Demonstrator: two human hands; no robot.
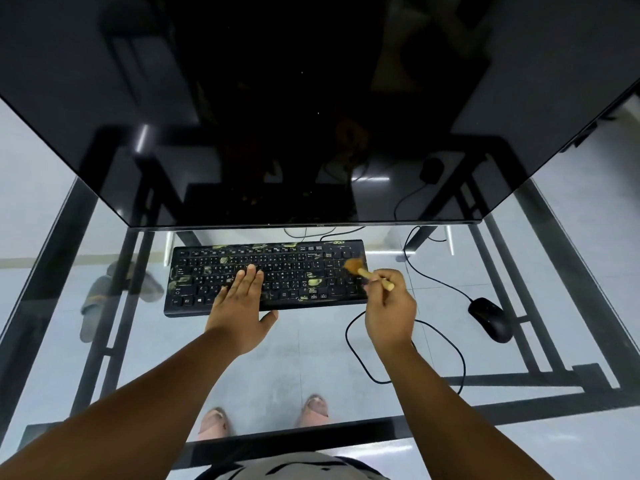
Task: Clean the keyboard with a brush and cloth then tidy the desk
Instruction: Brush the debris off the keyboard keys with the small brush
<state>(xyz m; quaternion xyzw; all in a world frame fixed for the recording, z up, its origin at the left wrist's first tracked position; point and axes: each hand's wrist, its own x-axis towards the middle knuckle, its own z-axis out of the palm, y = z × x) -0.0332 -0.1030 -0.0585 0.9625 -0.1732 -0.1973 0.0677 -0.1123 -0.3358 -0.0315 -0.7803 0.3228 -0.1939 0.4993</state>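
So the black keyboard [266,277] sits on the glass desk [304,358] toward its far edge, right under the bottom edge of a big dark monitor [311,116]. It's pretty grubby, with yellowish smudges on a bunch of keys, mostly along the top row and the lower right of the main block. The left hand [239,313] lies flat on the middle of the keyboard, its grip spread, fingers straight across the keys and the thumb sticking out past the near edge. The right hand [389,311] is at the right end of the keyboard, its grip pinching the pale wooden handle of a small brush [360,270], whose orange-brown bristles are down on the number pad area. A black mouse [490,319] sits near the right edge of the desk, well apart from the keyboard, with its cable [433,275] looping back toward the monitor and another loop of cable lying on the glass by the right wrist. Through the glass you can see a pair of grey slippers [104,299] on the floor at the left and the person's feet at the near edge.
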